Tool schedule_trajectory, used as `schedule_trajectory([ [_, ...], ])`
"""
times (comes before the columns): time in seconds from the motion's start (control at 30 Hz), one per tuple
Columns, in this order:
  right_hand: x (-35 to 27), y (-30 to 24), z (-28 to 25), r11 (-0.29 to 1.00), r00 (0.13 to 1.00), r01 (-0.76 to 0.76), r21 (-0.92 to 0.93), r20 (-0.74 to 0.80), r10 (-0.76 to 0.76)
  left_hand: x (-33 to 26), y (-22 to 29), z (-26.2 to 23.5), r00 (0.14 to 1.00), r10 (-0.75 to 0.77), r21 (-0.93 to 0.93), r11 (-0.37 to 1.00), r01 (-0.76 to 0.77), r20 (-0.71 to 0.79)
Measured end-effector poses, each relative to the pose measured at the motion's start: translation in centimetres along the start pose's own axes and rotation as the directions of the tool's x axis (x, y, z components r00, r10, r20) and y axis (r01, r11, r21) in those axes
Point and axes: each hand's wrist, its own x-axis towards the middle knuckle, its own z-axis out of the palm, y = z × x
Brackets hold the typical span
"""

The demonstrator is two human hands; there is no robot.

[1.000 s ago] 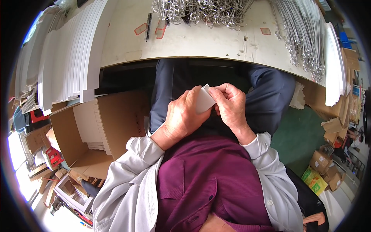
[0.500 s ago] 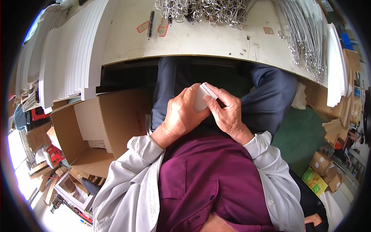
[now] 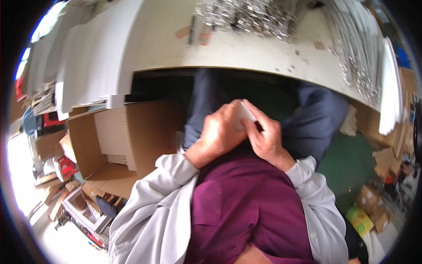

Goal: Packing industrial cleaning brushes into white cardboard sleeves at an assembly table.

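Over my lap, both hands hold a small white cardboard box (image 3: 242, 118) between them. My left hand (image 3: 220, 128) wraps its left side, fingers closed around it. From the right, my right hand (image 3: 267, 137) grips the box's upper edge, thumb on the near face and fingers behind. Much of the box is hidden by my hands, and blur hides its finer edges.
Ahead is a white table (image 3: 171, 55) with bunches of metal wire pieces with ring ends (image 3: 250, 17) and thin wire rods (image 3: 354, 48). White flat cartons (image 3: 94, 57) stand at the left. Below them sits an open brown cardboard box (image 3: 149, 136) holding white pieces.
The whole view has shifted, so everything sits a little further right and lower, with blur. My hands still hold the white box, its top edge less visible now.
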Motion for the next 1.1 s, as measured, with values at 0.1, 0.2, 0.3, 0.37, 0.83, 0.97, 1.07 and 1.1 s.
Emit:
schedule_trajectory([
  [0.1,0.3,0.0,-0.4,0.992,0.993,-0.106,0.062,-0.048,0.109,0.5,0.5,-1.1,0.996,-0.038,-0.106,0.993,0.046,0.075],
  [0.2,1.8,-0.6,-1.6,0.944,0.964,-0.251,0.214,-0.037,0.265,0.8,0.5,-5.0,0.929,-0.158,-0.214,0.947,0.238,0.334],
  [0.3,3.8,-0.2,-2.9,0.937,0.977,-0.185,0.296,-0.048,0.208,0.0,-0.4,-8.7,0.857,-0.237,-0.235,0.898,0.373,0.458],
  [0.37,5.3,-0.8,-3.1,0.92,0.987,-0.144,0.364,-0.009,0.158,-0.6,-0.8,-11.1,0.778,-0.29,-0.239,0.842,0.484,0.557],
  [0.83,12.4,1.4,-3.2,0.927,0.937,0.198,-0.318,-0.215,-0.274,3.6,-11.3,-33.7,0.857,-0.08,0.625,0.651,0.431,-0.509],
  [0.97,12.2,1.3,-3.0,0.907,0.923,0.231,-0.353,-0.217,-0.319,6.8,-16.2,-36.6,0.857,-0.093,0.693,0.548,0.469,-0.507],
  [1.07,12.0,1.6,-2.9,0.896,0.914,0.236,-0.376,-0.227,-0.336,9.4,-19.9,-38.8,0.884,-0.039,0.816,0.368,0.446,-0.466],
  [1.1,11.9,1.7,-2.8,0.898,0.907,0.243,-0.368,-0.242,-0.345,9.4,-21.1,-39.2,0.894,0.021,0.866,0.259,0.427,-0.448],
])
